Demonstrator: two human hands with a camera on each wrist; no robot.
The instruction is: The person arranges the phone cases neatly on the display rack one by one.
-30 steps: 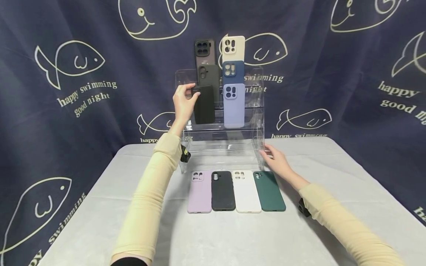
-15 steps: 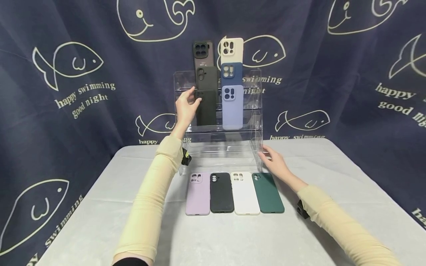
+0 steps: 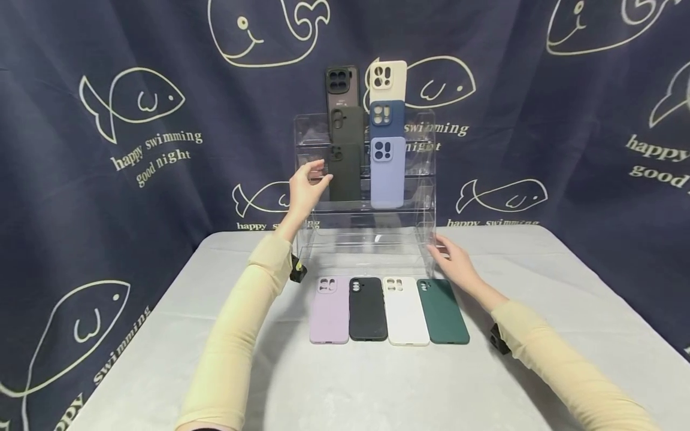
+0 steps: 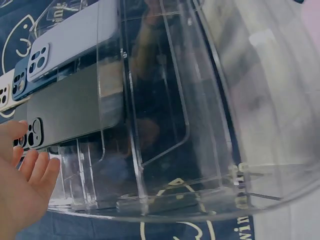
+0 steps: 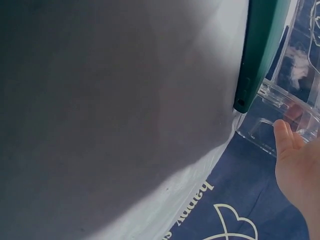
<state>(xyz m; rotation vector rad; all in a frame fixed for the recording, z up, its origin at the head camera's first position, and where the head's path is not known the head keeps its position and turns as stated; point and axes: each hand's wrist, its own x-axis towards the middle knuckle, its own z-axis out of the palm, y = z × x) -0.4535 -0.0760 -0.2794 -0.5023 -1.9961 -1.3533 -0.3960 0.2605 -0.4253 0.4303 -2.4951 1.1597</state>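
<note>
Evidently, the front dark grey phone case (image 3: pixel 345 179) is leaning upright on the lowest filled tier of the clear stand (image 3: pixel 366 221), its long axis running near-vertical. It is standing just right of the nearer left hand (image 3: pixel 307 188), whose grip is hanging released, thumb and fingers parted. The right hand (image 3: pixel 454 261) is resting against the stand's right side; whether its grip is pinching the panel, I cannot tell. Farther out, four phone cases (image 3: pixel 395 311) are lying on the bench (image 3: pixel 399 383).

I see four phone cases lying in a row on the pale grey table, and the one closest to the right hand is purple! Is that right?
Not quite: the case closest to the right hand is a flat, dark green rectangular phone case, as the head view shows. The four cases do lie in a row on the pale grey table.
</note>
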